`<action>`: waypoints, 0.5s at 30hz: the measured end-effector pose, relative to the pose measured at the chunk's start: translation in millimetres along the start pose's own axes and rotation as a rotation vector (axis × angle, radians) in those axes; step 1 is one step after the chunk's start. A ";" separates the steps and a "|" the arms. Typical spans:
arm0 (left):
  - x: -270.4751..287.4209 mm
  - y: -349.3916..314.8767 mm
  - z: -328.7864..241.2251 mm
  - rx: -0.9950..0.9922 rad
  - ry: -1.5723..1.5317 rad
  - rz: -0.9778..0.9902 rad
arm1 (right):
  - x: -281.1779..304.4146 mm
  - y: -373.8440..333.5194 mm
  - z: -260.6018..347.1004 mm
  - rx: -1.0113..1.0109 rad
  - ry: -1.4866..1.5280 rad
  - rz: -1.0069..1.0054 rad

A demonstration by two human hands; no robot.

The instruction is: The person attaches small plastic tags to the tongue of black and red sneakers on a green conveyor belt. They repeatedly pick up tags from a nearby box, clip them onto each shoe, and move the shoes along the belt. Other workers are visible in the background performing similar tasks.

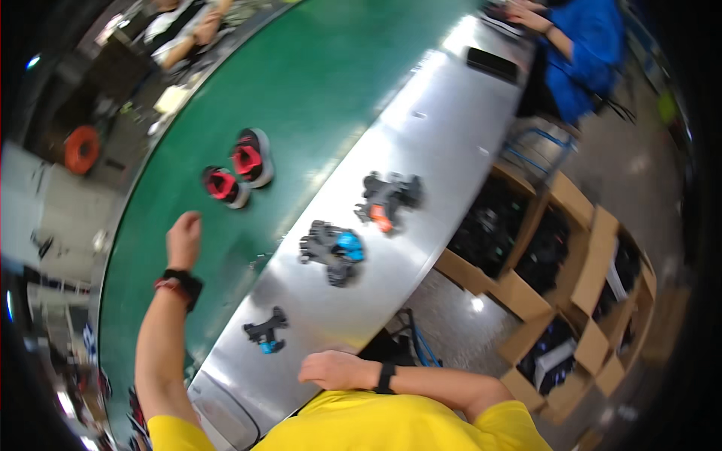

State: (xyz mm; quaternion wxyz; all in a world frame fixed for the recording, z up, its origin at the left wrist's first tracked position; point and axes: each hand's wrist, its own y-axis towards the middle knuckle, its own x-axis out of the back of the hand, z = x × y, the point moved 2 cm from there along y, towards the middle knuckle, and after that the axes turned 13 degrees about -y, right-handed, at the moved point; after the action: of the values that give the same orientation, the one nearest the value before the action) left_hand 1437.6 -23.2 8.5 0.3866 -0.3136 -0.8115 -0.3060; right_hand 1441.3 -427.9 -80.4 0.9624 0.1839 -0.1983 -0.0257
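Nearest me, the right hand (335, 369) bends in front of the yellow shirt (391, 422), fingers curled; I can't tell whether they hold anything. Just beyond it, to its left, a small black piece with a blue part (265, 330) lies on the metal table (440, 128), its long axis slanting away rightward. Farther out, the left hand (184, 239) hangs over the green surface (331, 68), its grip too blurred to read. Beyond and right of it sit two black-and-red shoes (261, 159), long axes slanting away leftward, toe direction unclear.
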 end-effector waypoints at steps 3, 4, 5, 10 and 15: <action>-9.1 5.8 -26.7 0.045 0.026 -0.088 | 7.0 5.3 8.0 0.035 0.016 0.056; -10.6 9.2 -27.1 -0.009 0.057 -0.085 | 4.8 6.7 6.3 0.039 0.049 0.065; -18.2 13.6 -29.4 -0.067 0.077 -0.064 | 4.3 6.2 6.1 0.025 0.084 0.063; -65.1 32.1 -25.8 -0.174 -0.099 0.194 | -8.6 -3.5 -0.6 0.046 0.217 0.006; -83.9 55.6 28.7 0.074 0.028 0.331 | -35.5 1.7 -18.8 0.084 0.150 0.030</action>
State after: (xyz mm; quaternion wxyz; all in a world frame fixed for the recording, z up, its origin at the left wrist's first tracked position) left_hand 1508.9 9.4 -60.9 0.4541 -0.4242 -0.7541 -0.2123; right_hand 1415.9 -415.5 -109.1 0.9663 0.2223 -0.1291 0.0108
